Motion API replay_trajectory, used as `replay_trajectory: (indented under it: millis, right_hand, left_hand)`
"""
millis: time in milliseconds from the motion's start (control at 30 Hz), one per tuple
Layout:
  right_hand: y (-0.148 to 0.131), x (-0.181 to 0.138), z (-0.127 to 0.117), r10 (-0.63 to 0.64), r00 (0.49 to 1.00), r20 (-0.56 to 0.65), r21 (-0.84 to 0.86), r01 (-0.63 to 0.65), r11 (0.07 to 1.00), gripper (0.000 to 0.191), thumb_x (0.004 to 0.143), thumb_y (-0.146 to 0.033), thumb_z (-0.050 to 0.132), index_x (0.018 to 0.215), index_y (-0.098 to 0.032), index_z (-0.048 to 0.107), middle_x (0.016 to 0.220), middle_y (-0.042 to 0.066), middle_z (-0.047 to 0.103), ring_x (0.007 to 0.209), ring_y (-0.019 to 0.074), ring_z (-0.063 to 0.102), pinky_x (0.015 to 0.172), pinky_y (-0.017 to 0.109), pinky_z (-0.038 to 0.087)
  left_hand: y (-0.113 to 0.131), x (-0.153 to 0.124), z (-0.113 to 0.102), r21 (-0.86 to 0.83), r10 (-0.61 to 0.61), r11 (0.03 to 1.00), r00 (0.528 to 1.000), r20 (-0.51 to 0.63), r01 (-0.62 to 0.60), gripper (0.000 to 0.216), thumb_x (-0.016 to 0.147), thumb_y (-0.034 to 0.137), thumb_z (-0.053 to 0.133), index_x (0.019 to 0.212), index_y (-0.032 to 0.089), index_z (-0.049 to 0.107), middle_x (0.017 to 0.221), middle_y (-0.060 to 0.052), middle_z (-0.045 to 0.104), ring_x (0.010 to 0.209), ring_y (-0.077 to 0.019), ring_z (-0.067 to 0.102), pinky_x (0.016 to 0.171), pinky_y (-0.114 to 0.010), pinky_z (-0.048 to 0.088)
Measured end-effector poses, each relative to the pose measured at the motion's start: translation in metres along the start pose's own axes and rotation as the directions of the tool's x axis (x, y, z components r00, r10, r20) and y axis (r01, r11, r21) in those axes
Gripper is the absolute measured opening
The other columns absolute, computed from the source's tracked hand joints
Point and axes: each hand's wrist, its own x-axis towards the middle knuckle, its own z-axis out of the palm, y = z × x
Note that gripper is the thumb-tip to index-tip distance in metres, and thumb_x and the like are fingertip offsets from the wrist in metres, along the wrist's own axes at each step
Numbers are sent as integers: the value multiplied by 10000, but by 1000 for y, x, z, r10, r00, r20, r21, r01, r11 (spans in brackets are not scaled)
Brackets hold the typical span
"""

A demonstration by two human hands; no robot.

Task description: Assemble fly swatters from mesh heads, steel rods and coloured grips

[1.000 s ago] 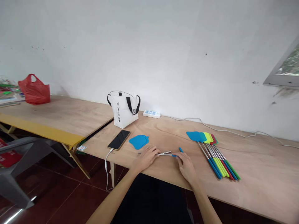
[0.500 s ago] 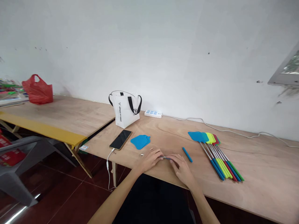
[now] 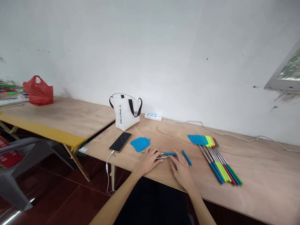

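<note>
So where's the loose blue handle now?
Head view: blue handle lies on the table, right of the right hand, left of the swatters.

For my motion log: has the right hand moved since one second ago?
Yes. The right hand shifted left, away from the swatters; the loose blue grip it partly covered now lies clear.

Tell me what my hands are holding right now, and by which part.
Your left hand covers the metal rod at its bare shaft; whether it grips is unclear. Your right hand lies flat, holding nothing.
</note>
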Motion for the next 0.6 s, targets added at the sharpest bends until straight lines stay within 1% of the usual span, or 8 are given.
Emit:
replay_trajectory:
  millis: [133,267,333,400,467,533,600]
  right_hand:
    - [6,0,1,12,1000,-7,-23,-12,1000,362,1002,-311,427,1289,-297,647,1495,86,508,1365,279,483,1124,542,405]
    - [30,-4,1,80,995,-65,-96,-86,992,376,1006,-337,401,1295,-274,632,1485,107,524,1388,311,455,1141,661,305]
    - [44,-7,0,142,987,-76,-106,-149,983,384,1000,-368,409,1294,-254,627,1452,126,558,1361,338,478,1109,710,299]
    - [53,-9,-3,182,981,-65,-67,-186,980,377,992,-379,422,1265,-241,641,1362,127,631,1285,338,543,1077,686,352]
    - [57,-9,-6,183,982,-49,-1,-184,983,359,985,-339,422,1238,-246,659,1258,105,692,1200,307,599,1053,607,412]
    - [56,-8,-10,185,981,-52,55,-182,982,359,973,-280,412,1218,-260,674,1201,84,717,1157,282,620,1031,542,443]
    - [54,-5,-14,204,977,-64,116,-196,974,370,959,-241,401,1193,-259,686,1182,77,723,1143,269,625,1012,502,462]
  left_hand:
    - [-2,1,1,-18,10,1000,1000,9,-10,154,1043,326,507,1054,237,632,1140,-30,627,1109,-218,570,1011,-398,395]
    - [-4,1,3,-35,34,999,999,7,-34,162,1048,290,488,1070,235,638,1153,-40,621,1122,-211,570,1034,-403,396]
    - [-4,1,3,-45,39,998,999,11,-39,158,1046,269,489,1068,236,642,1179,-39,614,1136,-212,563,1033,-401,403]
    - [-4,0,3,-51,36,998,999,5,-36,152,1042,264,499,1058,236,647,1218,-39,600,1150,-217,551,1019,-395,413]
    - [-3,0,3,-49,32,998,999,-11,-33,147,1037,280,515,1049,235,655,1240,-42,585,1145,-223,544,996,-389,420]
    - [-3,0,3,-35,33,999,999,-24,-34,146,1033,296,528,1044,234,660,1211,-45,583,1113,-222,545,972,-384,422]
    - [-3,0,3,-15,32,999,999,-24,-33,148,1037,300,523,1039,231,653,1158,-45,589,1077,-218,546,945,-372,420]
